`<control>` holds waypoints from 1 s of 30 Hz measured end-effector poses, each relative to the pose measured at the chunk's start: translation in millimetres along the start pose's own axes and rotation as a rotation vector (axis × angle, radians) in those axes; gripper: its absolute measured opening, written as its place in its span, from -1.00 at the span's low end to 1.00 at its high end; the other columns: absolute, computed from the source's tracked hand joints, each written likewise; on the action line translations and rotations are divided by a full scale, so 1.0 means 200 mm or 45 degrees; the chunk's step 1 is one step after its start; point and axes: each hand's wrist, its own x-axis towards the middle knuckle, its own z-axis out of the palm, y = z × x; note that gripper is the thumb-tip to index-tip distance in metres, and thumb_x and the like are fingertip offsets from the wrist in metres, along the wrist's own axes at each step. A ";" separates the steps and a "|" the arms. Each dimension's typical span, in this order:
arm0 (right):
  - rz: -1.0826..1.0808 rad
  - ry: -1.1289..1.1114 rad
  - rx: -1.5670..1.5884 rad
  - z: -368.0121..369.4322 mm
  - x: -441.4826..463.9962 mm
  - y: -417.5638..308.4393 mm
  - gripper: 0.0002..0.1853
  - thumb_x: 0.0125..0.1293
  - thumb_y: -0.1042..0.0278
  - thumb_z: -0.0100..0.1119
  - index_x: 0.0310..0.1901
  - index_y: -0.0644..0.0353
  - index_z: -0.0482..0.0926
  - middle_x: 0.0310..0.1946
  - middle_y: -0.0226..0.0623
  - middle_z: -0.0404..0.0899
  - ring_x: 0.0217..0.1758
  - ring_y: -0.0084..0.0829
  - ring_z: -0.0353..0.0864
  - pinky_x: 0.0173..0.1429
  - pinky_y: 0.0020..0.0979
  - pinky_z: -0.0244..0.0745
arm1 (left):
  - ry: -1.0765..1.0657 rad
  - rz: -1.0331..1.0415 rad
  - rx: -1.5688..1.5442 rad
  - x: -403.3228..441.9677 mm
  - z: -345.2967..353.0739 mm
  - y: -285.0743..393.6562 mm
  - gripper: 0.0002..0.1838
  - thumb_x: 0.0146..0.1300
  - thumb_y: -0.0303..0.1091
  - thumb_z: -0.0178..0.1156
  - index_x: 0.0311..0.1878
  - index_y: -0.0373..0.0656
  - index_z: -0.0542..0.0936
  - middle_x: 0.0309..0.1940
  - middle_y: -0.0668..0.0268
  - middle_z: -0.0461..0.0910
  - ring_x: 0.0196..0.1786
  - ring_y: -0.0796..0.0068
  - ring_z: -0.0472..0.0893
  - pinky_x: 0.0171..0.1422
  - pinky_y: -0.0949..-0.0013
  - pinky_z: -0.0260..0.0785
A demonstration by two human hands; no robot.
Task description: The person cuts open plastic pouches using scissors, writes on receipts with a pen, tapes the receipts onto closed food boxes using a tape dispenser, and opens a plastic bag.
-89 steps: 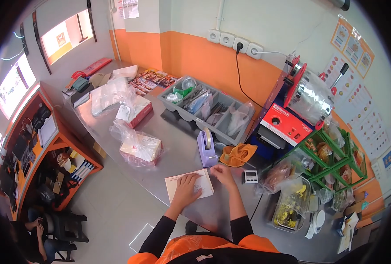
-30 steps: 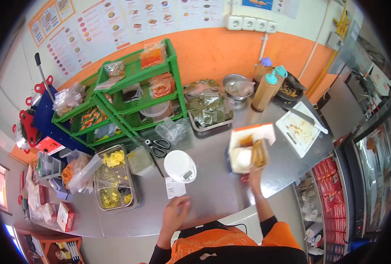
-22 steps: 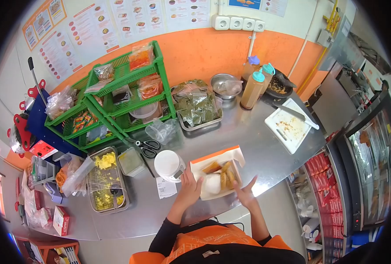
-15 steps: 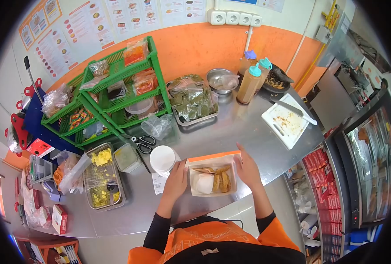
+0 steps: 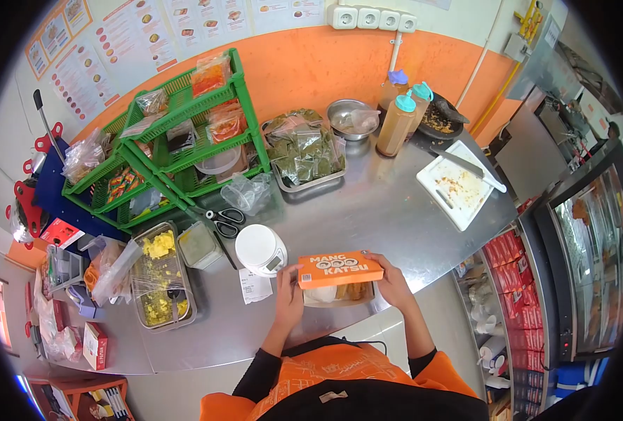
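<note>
Both hands grip a paper food box at the counter's front edge. Its orange lid (image 5: 340,269), printed "MANG KATSU", is tilted partway down over the tray. Below the lid's front edge, white rice (image 5: 320,295) and brown fried pieces (image 5: 354,291) still show. My left hand (image 5: 290,298) is closed on the left side of the box, its thumb at the lid's corner. On the right side, my right hand (image 5: 394,286) holds the lid and box wall with bent fingers. A round white kitchen scale (image 5: 260,250) and a printed receipt (image 5: 255,286) lie just left of the box.
Scissors (image 5: 226,223), a metal tray of yellow food (image 5: 158,281) and green stacked baskets (image 5: 192,140) stand left. Behind are a tray of leaf-wrapped packets (image 5: 306,154), a steel bowl (image 5: 353,118) and sauce bottles (image 5: 396,126). A knife (image 5: 468,168) rests on a white cutting board (image 5: 459,200).
The lid, upright at the back of the box before, has swung forward and now covers much of the food. Both hands have moved with it, and the scale's display has come into view.
</note>
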 end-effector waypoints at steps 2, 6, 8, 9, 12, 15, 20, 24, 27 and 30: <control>0.110 -0.059 0.003 -0.03 0.03 -0.03 -0.58 0.32 0.58 -0.05 0.23 0.24 0.38 0.24 -0.15 0.43 0.30 -0.35 0.40 0.37 -0.41 0.24 | 0.020 -0.045 0.073 0.03 0.00 0.01 -0.56 0.25 -0.67 -0.16 0.20 -0.20 0.34 0.16 0.09 0.21 0.20 0.23 0.37 0.27 0.27 0.32; 0.039 -0.127 0.020 -0.04 0.03 0.06 -0.48 0.27 0.60 0.00 0.30 0.19 0.32 0.32 -0.14 0.34 0.28 -0.35 0.41 0.36 -0.42 0.26 | -0.053 -0.221 -0.196 0.02 0.00 -0.03 -0.59 0.25 -0.64 -0.14 0.18 -0.19 0.35 0.18 0.11 0.21 0.25 0.24 0.35 0.29 0.28 0.31; -0.027 -0.173 0.021 -0.03 -0.02 0.09 -0.36 0.23 0.56 0.08 0.37 0.14 0.23 0.39 -0.15 0.24 0.30 -0.28 0.38 0.36 -0.39 0.27 | -0.212 -0.271 -0.395 0.00 -0.04 -0.06 -0.60 0.27 -0.57 -0.07 0.19 -0.19 0.34 0.22 0.09 0.21 0.32 0.20 0.31 0.33 0.26 0.27; -0.061 -0.194 0.023 -0.03 -0.04 0.10 -0.30 0.21 0.54 0.12 0.41 0.11 0.18 0.42 -0.15 0.18 0.31 -0.25 0.36 0.35 -0.37 0.28 | -0.292 -0.295 -0.494 -0.01 -0.07 -0.07 -0.61 0.28 -0.54 -0.04 0.20 -0.19 0.34 0.24 0.09 0.21 0.35 0.18 0.30 0.35 0.26 0.24; -0.040 -0.415 -0.370 -0.09 -0.10 0.04 -0.11 0.15 0.49 0.22 0.48 0.05 -0.03 0.46 -0.08 0.03 0.42 -0.04 0.20 0.37 -0.26 0.28 | -0.560 -0.167 0.046 0.00 -0.18 -0.07 -0.52 0.26 -0.43 0.10 0.26 -0.16 0.33 0.35 0.05 0.16 0.42 0.12 0.23 0.40 0.22 0.19; -0.092 -0.488 -0.177 -0.10 -0.12 0.08 -0.01 0.11 0.36 0.34 0.50 0.01 -0.10 0.45 0.06 -0.01 0.45 0.02 0.12 0.40 -0.24 0.24 | -0.593 -0.115 0.146 -0.01 -0.20 -0.03 -0.46 0.24 -0.33 0.14 0.30 -0.10 0.34 0.44 0.01 0.06 0.41 0.05 0.26 0.42 0.17 0.17; -0.390 -0.347 -0.488 -0.05 -0.12 0.14 -0.23 0.20 0.32 0.29 0.43 -0.14 0.18 0.44 0.20 -0.05 0.37 0.08 0.21 0.33 -0.24 0.29 | -0.542 0.210 0.673 -0.08 -0.13 0.02 -0.45 0.27 -0.27 0.10 0.35 0.03 0.35 0.49 -0.03 -0.07 0.34 -0.08 0.34 0.39 0.11 0.22; -0.407 -0.176 -0.722 0.04 -0.23 0.22 -0.44 0.29 0.37 0.15 0.34 -0.20 0.37 0.43 0.25 -0.04 0.25 0.07 0.34 0.26 -0.20 0.33 | -0.485 0.365 0.975 -0.15 -0.08 -0.08 -0.42 0.30 -0.20 0.10 0.41 0.14 0.30 0.49 -0.09 -0.09 0.37 -0.17 0.27 0.43 0.06 0.13; -0.622 -0.017 -1.050 0.06 -0.21 0.19 -0.51 0.28 0.32 0.16 0.28 -0.07 0.44 0.37 0.19 0.12 0.19 0.00 0.39 0.22 -0.15 0.34 | -0.374 0.388 1.339 -0.21 -0.08 0.08 -0.43 0.34 -0.16 0.03 0.41 0.08 0.28 0.49 -0.05 -0.07 0.43 -0.08 0.18 0.49 0.05 0.00; -0.755 0.210 -0.783 0.15 -0.09 0.01 -0.53 0.18 0.26 0.28 0.16 0.06 0.52 0.29 0.07 0.25 0.22 -0.01 0.37 0.28 -0.08 0.26 | -0.315 0.443 1.246 -0.24 -0.03 0.07 -0.44 0.30 -0.22 0.03 0.39 0.01 0.30 0.45 0.06 0.09 0.48 0.06 0.12 0.54 0.04 -0.10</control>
